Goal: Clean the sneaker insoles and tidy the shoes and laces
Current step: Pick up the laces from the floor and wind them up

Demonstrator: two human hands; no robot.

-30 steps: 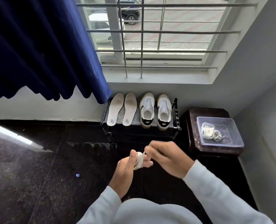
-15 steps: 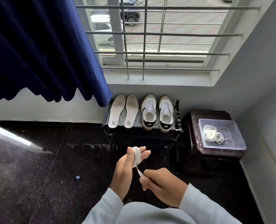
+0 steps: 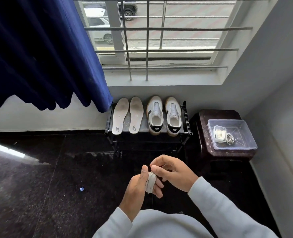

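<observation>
A white shoelace (image 3: 150, 182) is wound in loops around the fingers of my left hand (image 3: 138, 188), with the thumb pressing on it. My right hand (image 3: 172, 170) pinches the lace at the top of the coil. Ahead, two white insoles (image 3: 127, 115) lie side by side on a low black rack (image 3: 187, 117). A pair of white sneakers (image 3: 164, 115) with black heels stands to their right, without laces. A coiled lace (image 3: 230, 139) lies in a clear plastic box (image 3: 241, 134).
The box sits on a dark brown stool (image 3: 204, 127) in the right corner. A blue curtain (image 3: 39, 54) hangs at the left over a barred window (image 3: 156, 40). The floor is dark polished stone with a small blue object (image 3: 81, 189) on it.
My right hand rose from below the left hand to the top of the coil, carrying the loose lace end up and around. The coil on my left fingers looks thicker.
</observation>
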